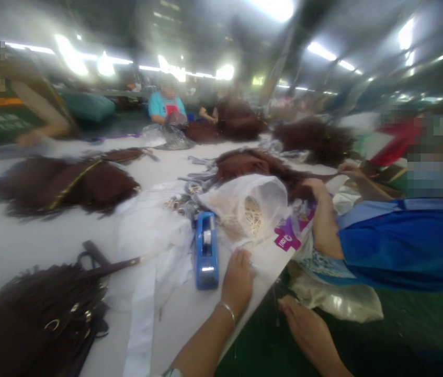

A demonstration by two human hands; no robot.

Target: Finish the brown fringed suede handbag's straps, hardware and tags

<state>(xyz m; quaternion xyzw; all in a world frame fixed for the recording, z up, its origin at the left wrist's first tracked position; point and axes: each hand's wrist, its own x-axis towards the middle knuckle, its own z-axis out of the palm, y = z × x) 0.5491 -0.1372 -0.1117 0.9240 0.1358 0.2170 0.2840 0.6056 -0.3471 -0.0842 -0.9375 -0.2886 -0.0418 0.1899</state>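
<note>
My left hand (239, 277), a thin bangle on its wrist, lies palm down on the white table (17, 246). Its fingers point forward and touch the edge of a clear plastic bag (252, 204) of pale small parts. A blue tape dispenser (206, 251) stands just left of this hand. My right hand (303, 324) hangs below the table's edge with its fingers stretched out and nothing in it. The picture is blurred by motion.
Brown fringed bags lie at the near left (41, 319), the left (68, 186) and the middle (260, 165). White paper strips (146, 293) trail across the table. A co-worker in blue (401, 241) at the right handles a brown bag. Other people sit at the far side.
</note>
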